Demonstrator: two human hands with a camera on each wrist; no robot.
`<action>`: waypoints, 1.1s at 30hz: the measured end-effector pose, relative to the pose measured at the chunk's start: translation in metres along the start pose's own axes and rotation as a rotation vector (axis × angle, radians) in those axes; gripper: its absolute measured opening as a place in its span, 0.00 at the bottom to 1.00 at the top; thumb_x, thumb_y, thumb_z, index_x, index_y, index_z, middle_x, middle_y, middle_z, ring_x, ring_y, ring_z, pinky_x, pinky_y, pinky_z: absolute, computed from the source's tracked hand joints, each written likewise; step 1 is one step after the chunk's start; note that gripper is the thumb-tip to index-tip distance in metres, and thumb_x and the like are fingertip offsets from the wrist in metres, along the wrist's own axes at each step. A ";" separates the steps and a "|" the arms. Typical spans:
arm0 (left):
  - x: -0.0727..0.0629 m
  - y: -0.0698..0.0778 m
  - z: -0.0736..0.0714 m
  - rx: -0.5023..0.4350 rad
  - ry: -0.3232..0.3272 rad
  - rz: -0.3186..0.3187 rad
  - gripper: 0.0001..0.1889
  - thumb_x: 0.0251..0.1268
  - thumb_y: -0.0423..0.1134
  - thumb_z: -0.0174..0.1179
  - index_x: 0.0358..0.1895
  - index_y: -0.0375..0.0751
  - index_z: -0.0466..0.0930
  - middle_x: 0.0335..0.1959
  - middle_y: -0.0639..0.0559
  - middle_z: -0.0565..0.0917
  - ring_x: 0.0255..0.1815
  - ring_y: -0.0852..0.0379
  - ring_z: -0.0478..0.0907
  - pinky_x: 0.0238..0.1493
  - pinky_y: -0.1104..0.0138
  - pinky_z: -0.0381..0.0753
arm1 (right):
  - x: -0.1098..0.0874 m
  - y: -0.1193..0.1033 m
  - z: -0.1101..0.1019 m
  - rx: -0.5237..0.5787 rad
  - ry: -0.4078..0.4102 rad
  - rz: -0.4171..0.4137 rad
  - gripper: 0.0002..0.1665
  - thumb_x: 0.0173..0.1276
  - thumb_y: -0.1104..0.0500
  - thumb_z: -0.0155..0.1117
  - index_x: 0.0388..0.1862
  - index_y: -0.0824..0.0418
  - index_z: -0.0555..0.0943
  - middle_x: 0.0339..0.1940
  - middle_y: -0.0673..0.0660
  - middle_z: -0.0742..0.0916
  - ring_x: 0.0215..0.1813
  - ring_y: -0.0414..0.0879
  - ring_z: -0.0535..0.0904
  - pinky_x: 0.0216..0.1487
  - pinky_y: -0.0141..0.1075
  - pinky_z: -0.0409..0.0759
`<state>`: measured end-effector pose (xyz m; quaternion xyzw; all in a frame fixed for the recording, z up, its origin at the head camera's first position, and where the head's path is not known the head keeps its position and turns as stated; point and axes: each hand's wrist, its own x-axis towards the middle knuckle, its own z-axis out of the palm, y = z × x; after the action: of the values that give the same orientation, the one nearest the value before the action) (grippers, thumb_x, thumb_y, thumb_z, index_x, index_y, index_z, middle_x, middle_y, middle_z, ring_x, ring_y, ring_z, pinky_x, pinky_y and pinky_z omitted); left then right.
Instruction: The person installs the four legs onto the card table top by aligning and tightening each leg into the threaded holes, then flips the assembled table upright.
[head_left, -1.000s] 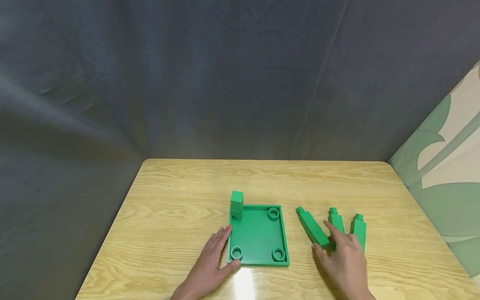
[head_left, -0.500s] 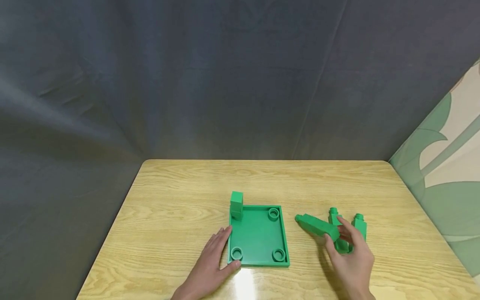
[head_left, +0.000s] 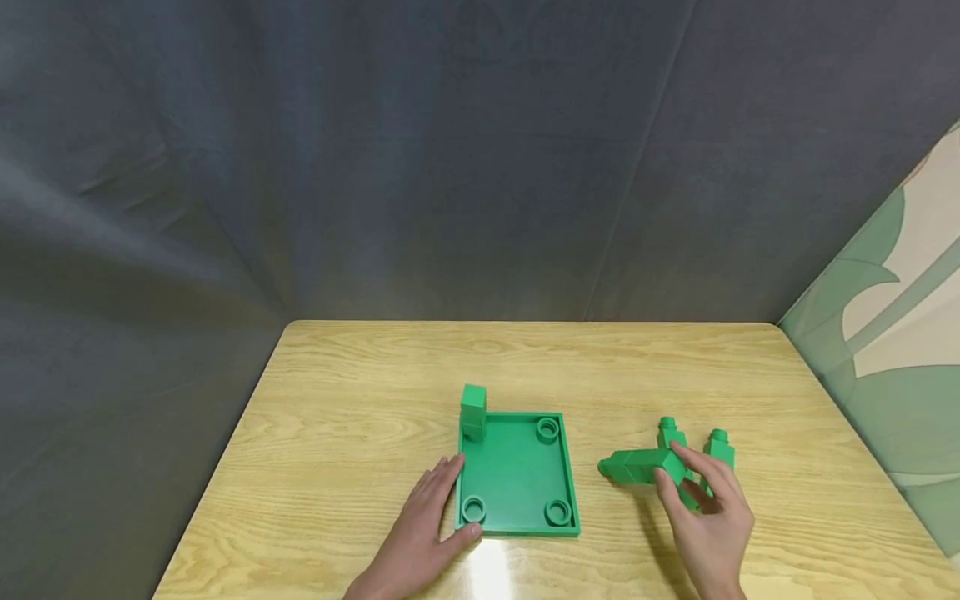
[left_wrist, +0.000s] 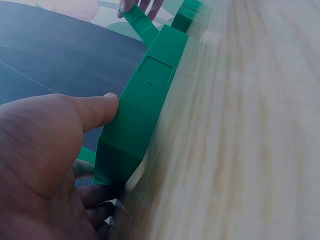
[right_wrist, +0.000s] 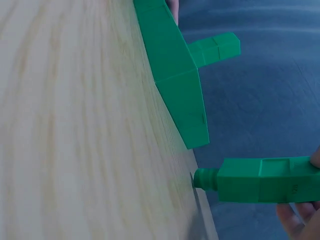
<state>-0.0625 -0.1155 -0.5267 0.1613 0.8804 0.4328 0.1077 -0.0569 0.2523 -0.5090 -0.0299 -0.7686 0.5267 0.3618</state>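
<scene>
A green square base (head_left: 513, 475) with a raised rim lies on the table, round sockets in three of its corners. In its back left corner a green post (head_left: 473, 408) stands upright. My left hand (head_left: 420, 533) rests at the base's front left corner, fingers along the left wall and thumb at the front wall. To the right, my right hand (head_left: 708, 517) pinches a green post with a round peg (head_left: 633, 467) by its plain end. Its peg points left, tilted down toward the table, as the right wrist view shows too (right_wrist: 240, 180).
Two more green pegged posts lie on the table beside my right hand, a left one (head_left: 670, 433) and a right one (head_left: 720, 450), both partly hidden by it. A dark cloth (head_left: 480, 167) hangs behind the wooden table (head_left: 360, 367).
My right hand has lifted the plain end of the leftmost lying post and swung it, so the post now points left. The left hand and base have not visibly moved.
</scene>
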 end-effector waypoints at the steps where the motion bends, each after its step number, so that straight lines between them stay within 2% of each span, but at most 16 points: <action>1: 0.000 0.000 0.000 -0.001 0.000 -0.002 0.48 0.82 0.64 0.62 0.93 0.50 0.51 0.92 0.46 0.58 0.92 0.37 0.50 0.89 0.35 0.47 | 0.000 0.000 0.001 0.003 -0.001 -0.008 0.26 0.57 0.87 0.74 0.56 0.80 0.87 0.54 0.44 0.87 0.56 0.38 0.83 0.52 0.19 0.85; 7: 0.000 -0.001 0.001 0.000 0.006 -0.001 0.48 0.81 0.64 0.62 0.93 0.49 0.51 0.92 0.46 0.58 0.92 0.36 0.51 0.89 0.35 0.47 | 0.005 -0.008 0.005 0.039 -0.063 -0.057 0.27 0.57 0.88 0.72 0.57 0.80 0.87 0.55 0.44 0.87 0.58 0.39 0.82 0.55 0.18 0.83; 14: 0.000 -0.003 0.001 -0.001 0.009 0.004 0.48 0.81 0.64 0.62 0.93 0.48 0.51 0.91 0.45 0.59 0.92 0.36 0.51 0.89 0.36 0.46 | 0.016 -0.013 0.011 0.140 -0.143 -0.212 0.28 0.52 0.91 0.69 0.55 0.82 0.87 0.54 0.49 0.87 0.58 0.38 0.84 0.55 0.19 0.83; 22: 0.000 -0.004 0.002 0.012 0.022 0.011 0.48 0.81 0.64 0.63 0.93 0.49 0.52 0.91 0.44 0.59 0.92 0.36 0.52 0.89 0.36 0.48 | 0.037 -0.024 0.030 0.172 -0.206 -0.299 0.30 0.51 0.89 0.71 0.56 0.80 0.87 0.53 0.52 0.88 0.56 0.38 0.85 0.56 0.20 0.84; 26: 0.000 -0.004 0.002 0.006 0.019 0.012 0.49 0.81 0.64 0.63 0.93 0.48 0.52 0.91 0.44 0.59 0.92 0.36 0.52 0.89 0.35 0.47 | 0.044 -0.027 0.043 0.174 -0.222 -0.318 0.31 0.52 0.88 0.73 0.57 0.78 0.88 0.53 0.55 0.88 0.56 0.38 0.85 0.56 0.21 0.84; 33: 0.001 -0.005 0.003 0.013 0.013 0.019 0.48 0.82 0.64 0.62 0.93 0.49 0.51 0.91 0.46 0.59 0.92 0.37 0.52 0.89 0.36 0.47 | 0.055 -0.030 0.064 0.199 -0.240 -0.296 0.31 0.54 0.87 0.75 0.58 0.74 0.90 0.52 0.65 0.89 0.57 0.38 0.87 0.58 0.24 0.86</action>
<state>-0.0635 -0.1156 -0.5323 0.1674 0.8824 0.4289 0.0970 -0.1258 0.2120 -0.4671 0.1822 -0.7462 0.5410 0.3424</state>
